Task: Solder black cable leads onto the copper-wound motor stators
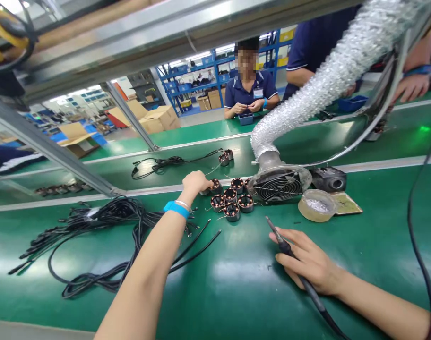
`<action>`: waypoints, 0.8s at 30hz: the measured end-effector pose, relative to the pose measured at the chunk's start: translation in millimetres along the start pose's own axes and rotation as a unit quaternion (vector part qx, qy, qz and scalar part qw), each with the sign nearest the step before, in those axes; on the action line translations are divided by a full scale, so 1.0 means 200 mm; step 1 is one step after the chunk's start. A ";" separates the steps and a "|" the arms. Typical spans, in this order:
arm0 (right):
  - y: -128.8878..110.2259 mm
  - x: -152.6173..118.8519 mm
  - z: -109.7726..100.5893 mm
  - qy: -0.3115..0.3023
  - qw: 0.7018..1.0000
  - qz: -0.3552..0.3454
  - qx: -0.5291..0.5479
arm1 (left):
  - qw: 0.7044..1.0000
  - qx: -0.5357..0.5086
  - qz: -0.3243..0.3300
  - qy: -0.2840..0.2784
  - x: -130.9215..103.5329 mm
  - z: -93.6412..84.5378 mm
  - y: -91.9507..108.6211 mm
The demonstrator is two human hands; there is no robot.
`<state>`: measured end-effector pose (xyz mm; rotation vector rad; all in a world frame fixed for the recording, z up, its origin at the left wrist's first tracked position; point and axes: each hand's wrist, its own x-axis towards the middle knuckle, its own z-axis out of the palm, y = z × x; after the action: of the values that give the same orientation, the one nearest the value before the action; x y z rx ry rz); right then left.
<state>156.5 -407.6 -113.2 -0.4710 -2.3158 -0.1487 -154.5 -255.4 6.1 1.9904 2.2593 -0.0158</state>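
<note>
My left hand (196, 182) reaches to the far edge of the green bench, its fingers closed at a motor stator (216, 188) with copper windings; the fingertips are partly hidden. Several more stators (231, 212) stand grouped just to its right, thin wire ends sticking out. In my right hand (307, 262) is a soldering iron (284, 246), held like a pen, its tip pointing up and left toward the stators. A bundle of black cables (119, 212) lies to the left, passing behind my left forearm, with stripped ends near the stators.
A fume extractor fan (281, 184) with a silver duct (307, 94) stands behind the stators. Right of it are a round dish (317, 206), a sponge (347, 203) and a black holder (329, 179). Beyond the ledge lie cables (166, 163) and two stators (225, 157). Co-workers (251, 89) work opposite.
</note>
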 end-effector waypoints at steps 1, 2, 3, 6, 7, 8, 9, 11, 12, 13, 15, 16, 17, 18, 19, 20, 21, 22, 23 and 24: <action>0.01 0.01 0.00 0.013 1.000 0.004 0.004 | 1.000 0.024 -0.014 0.006 -0.03 -0.04 -0.02; 0.02 0.03 0.00 0.027 1.000 0.008 0.008 | 0.998 0.049 -0.029 0.012 -0.06 -0.09 -0.03; 0.03 0.04 0.01 0.041 0.999 0.012 0.012 | 0.996 0.071 -0.041 0.018 -0.10 -0.14 -0.04; 0.04 0.09 0.02 0.081 0.996 0.030 0.016 | 0.990 0.118 -0.068 0.043 -0.26 -0.24 -0.05; 0.04 0.09 0.02 0.091 0.995 0.036 0.016 | 0.989 0.125 -0.066 0.052 -0.32 -0.24 -0.04; 0.04 0.10 0.02 0.101 0.994 0.042 0.019 | 0.989 0.128 -0.055 0.057 -0.40 -0.23 -0.03; 0.03 0.10 0.03 0.109 0.993 0.046 0.024 | 0.990 0.126 -0.033 0.053 -0.47 -0.21 0.00; 0.02 0.10 0.03 0.119 0.991 0.058 0.034 | 0.992 0.124 0.028 0.012 -0.62 -0.11 0.06; 0.01 0.09 0.02 0.122 0.989 0.067 0.039 | 0.991 0.119 0.064 -0.011 -0.68 -0.04 0.11; 0.00 0.09 0.02 0.125 0.988 0.077 0.044 | 0.988 0.113 0.098 -0.030 -0.73 0.03 0.16; -0.02 0.07 0.00 0.129 0.985 0.099 0.051 | 0.984 0.092 0.144 -0.052 -0.79 0.16 0.25; -0.03 0.06 -0.02 0.130 0.984 0.109 0.053 | 0.984 0.076 0.152 -0.054 -0.81 0.21 0.29; -0.04 0.05 -0.04 0.131 0.983 0.117 0.055 | 0.985 0.054 0.155 -0.053 -0.82 0.25 0.32; -0.05 0.05 -0.06 0.131 0.982 0.124 0.056 | 0.986 0.024 0.156 -0.047 -0.82 0.27 0.34; -0.06 0.04 -0.07 0.130 0.981 0.130 0.056 | 0.986 -0.014 0.159 -0.040 -0.82 0.27 0.34; -0.07 0.04 -0.08 0.127 0.981 0.137 0.054 | 0.985 -0.055 0.161 -0.033 -0.81 0.27 0.33; -0.08 0.04 -0.09 0.123 0.980 0.146 0.053 | 0.982 -0.093 0.163 -0.032 -0.81 0.26 0.30; -0.09 0.05 -0.10 0.117 0.980 0.154 0.051 | 0.977 -0.127 0.168 -0.041 -0.80 0.25 0.27; -0.10 0.05 -0.09 0.112 0.979 0.161 0.050 | 0.970 -0.154 0.178 -0.060 -0.80 0.25 0.23; -0.11 0.06 -0.08 0.106 0.979 0.169 0.048 | 0.961 -0.173 0.195 -0.088 -0.80 0.25 0.19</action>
<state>151.6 -427.8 -92.9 -0.7523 -1.9933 0.0742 -92.3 -412.1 -23.4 2.0999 1.6021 0.2159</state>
